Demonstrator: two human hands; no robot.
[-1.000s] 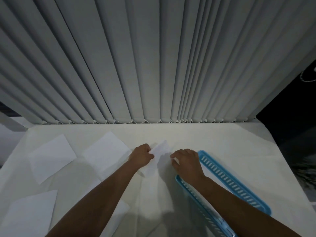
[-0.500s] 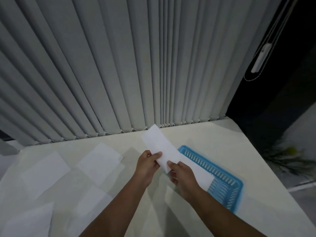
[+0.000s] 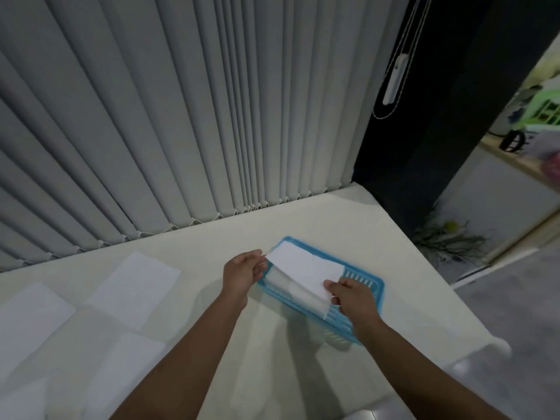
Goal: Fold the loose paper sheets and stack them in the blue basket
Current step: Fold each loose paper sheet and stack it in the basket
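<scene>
Grey vertical blinds (image 3: 181, 116) hang behind the white table (image 3: 272, 219), cord weight (image 3: 395, 80) beside.

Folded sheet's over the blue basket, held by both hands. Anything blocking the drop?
Nothing visible. The folded sheet, pinched by the left hand and right hand, hangs directly above the blue basket; only earlier folded paper lies flat inside.

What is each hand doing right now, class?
Left hand: closed, pinching the far end of the folded paper.
Right hand: closed, pinching its near end over the blue basket.
</scene>
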